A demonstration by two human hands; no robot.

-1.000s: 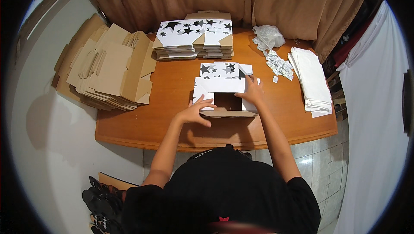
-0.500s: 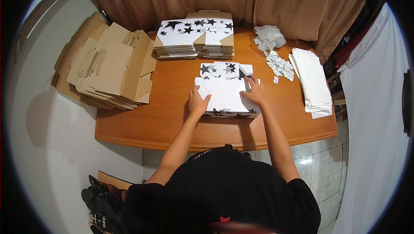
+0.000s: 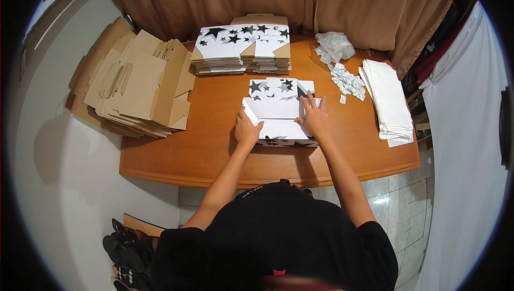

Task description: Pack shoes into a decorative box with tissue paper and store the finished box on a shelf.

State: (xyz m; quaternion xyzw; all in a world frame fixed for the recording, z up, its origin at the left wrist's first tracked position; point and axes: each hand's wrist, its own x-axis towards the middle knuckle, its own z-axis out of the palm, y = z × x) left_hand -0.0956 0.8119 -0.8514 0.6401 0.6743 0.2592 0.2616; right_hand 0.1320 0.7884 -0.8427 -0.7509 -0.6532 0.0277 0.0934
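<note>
Pressing one star-printed box (image 3: 278,114) onto the bench (image 3: 214,130), two hands, left hand (image 3: 247,131) and right hand (image 3: 315,118), are lying flat, fingers spread

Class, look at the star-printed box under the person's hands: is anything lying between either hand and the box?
Nothing visible. The left hand and right hand both rest directly on the white star-printed box on the wooden table.

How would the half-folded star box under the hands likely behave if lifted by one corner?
The box looks like thin card, so probably light and bendy. Its flaps seem held down only by the left hand and right hand, so they might spring open. Flat-sided, it should not roll.
</note>
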